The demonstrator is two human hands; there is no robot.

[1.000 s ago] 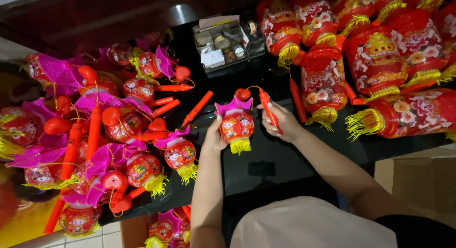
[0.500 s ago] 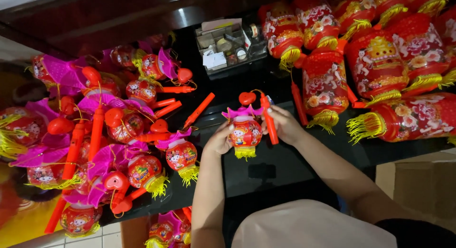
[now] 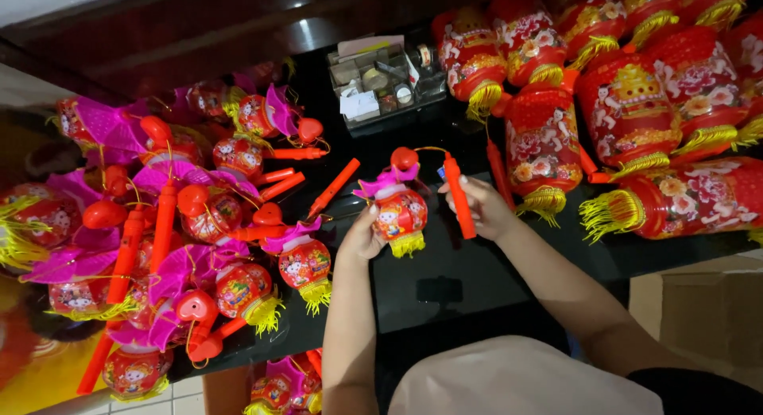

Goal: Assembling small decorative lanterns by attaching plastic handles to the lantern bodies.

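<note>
Left hand (image 3: 362,236) cupped with fingers closed against the side of a small red lantern (image 3: 400,215) with a pink frill and yellow tassel, held just above the black table (image 3: 445,280); right hand (image 3: 481,208) wrapped shut round the lantern's red stick (image 3: 459,196), joined to the top by a thin yellow wire. To the left, a heap of similar small lanterns (image 3: 183,248) with loose red sticks; to the right, rows of bigger red lanterns (image 3: 628,105); behind, a small box of odds and ends (image 3: 377,85).
</note>
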